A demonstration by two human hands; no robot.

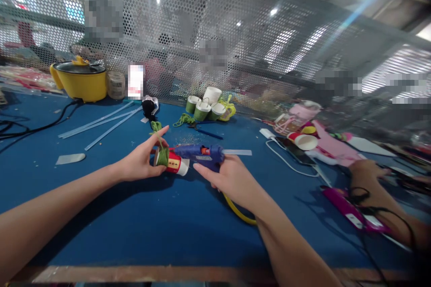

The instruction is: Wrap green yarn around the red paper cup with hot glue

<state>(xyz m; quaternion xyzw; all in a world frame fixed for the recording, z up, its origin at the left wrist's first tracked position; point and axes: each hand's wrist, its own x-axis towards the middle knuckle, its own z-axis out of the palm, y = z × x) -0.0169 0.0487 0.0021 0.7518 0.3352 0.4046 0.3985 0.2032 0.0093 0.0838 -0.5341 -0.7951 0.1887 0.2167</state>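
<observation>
My left hand (143, 159) is closed round a small red and white paper cup (178, 164) lying on its side, with green yarn (163, 156) wound over part of it. A loose bundle of the yarn trails beyond my fingers. In my right hand (232, 177) is a blue glue gun (198, 152), a clear glue stick (238, 152) poking out of its back. The gun's nozzle points left, close to the yarn-wrapped part of the cup; whether it touches cannot be made out. A yellow cable (239, 209) runs below my right hand.
Several green-wrapped cups (202, 111) stand at the back, near blue-handled pliers (208, 133). Glue sticks (101, 121) lie at left, before a yellow electric pot (82, 81). On the right are a phone (296, 150), a purple tool (350, 213) and another person's arm (377, 197). A perforated metal screen (235, 40) closes off the back.
</observation>
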